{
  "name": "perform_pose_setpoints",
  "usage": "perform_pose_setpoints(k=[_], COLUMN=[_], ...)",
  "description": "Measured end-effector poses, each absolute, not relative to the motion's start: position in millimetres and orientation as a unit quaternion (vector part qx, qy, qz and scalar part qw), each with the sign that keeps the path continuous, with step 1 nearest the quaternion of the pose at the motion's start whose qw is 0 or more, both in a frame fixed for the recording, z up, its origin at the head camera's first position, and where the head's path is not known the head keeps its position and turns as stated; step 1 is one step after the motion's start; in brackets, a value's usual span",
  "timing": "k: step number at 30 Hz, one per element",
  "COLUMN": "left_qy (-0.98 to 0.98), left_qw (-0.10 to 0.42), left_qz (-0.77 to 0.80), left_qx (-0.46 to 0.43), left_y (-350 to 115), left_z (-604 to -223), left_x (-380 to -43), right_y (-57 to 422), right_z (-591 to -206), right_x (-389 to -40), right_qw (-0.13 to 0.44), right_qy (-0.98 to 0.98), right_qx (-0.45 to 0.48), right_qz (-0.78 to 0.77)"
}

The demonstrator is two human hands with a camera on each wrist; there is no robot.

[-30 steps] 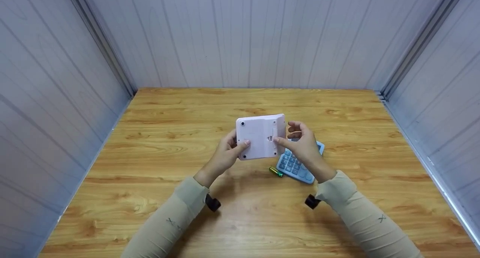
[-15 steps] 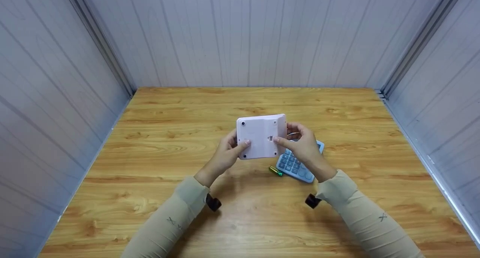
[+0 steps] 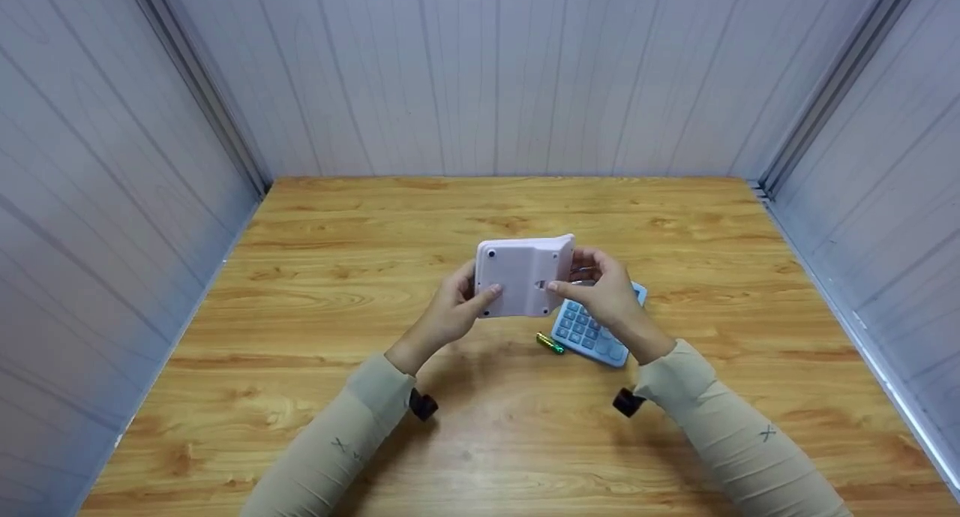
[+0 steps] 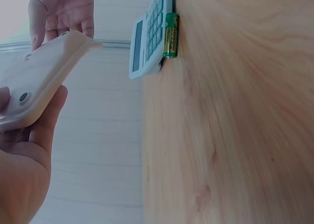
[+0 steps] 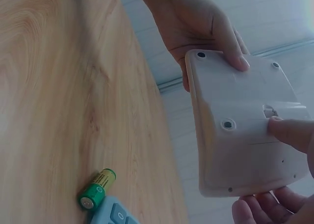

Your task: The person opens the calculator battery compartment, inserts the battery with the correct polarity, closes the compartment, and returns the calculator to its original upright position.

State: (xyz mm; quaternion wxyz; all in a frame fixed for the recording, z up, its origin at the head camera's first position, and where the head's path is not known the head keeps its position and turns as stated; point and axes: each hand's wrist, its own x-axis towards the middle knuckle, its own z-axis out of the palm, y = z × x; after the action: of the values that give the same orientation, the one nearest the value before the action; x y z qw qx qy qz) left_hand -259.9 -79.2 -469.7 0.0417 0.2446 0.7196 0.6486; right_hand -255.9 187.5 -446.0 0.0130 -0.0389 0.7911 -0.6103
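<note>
A pale pink calculator (image 3: 516, 277) is held above the table with its back toward me. My left hand (image 3: 448, 305) grips its left edge, thumb on the back and fingers behind. At the opposite side my right hand (image 3: 611, 299) holds it, its fingers behind the edge. In the right wrist view the right thumb (image 5: 292, 132) presses beside a small catch (image 5: 269, 111) on the back cover. Rubber feet show near the corners; the key side is hidden. A blue calculator (image 3: 583, 329) lies keys up below the right hand, with a green and gold battery (image 3: 550, 343) beside it.
The wood-grained table (image 3: 360, 239) is bounded by pale panelled walls (image 3: 465, 74) at the back and both sides. A black wrist camera (image 3: 422, 405) sits under the left forearm, and another camera (image 3: 628, 401) under the right.
My right fingers have closed in behind the calculator's right edge. The pink calculator has tilted slightly and sits a little lower. The blue calculator and battery have not moved.
</note>
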Motion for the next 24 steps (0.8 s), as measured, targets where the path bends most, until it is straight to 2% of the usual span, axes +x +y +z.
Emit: perform_pose_setpoints(k=[6,12,24], left_qy=[0.736,0.767,0.826], left_qw=[0.014,-0.048,-0.261], left_qz=[0.612,0.550,0.331], left_qx=[0.290,0.327,0.374], left_y=[-81.5,-81.0,-83.9], left_z=[-471.0,-471.6,-470.7], left_x=[-259.9,-258.5,-260.9], right_y=[188.1,186.5,183.1], right_z=[-449.0,-452.9,-450.4], right_x=[-257.0,-258.8,-256.4], right_qw=[0.027,0.043,0.072], right_qy=[0.785,0.779,0.761], right_qx=[-0.044,-0.051,-0.039], right_qz=[-0.617,-0.623,-0.643])
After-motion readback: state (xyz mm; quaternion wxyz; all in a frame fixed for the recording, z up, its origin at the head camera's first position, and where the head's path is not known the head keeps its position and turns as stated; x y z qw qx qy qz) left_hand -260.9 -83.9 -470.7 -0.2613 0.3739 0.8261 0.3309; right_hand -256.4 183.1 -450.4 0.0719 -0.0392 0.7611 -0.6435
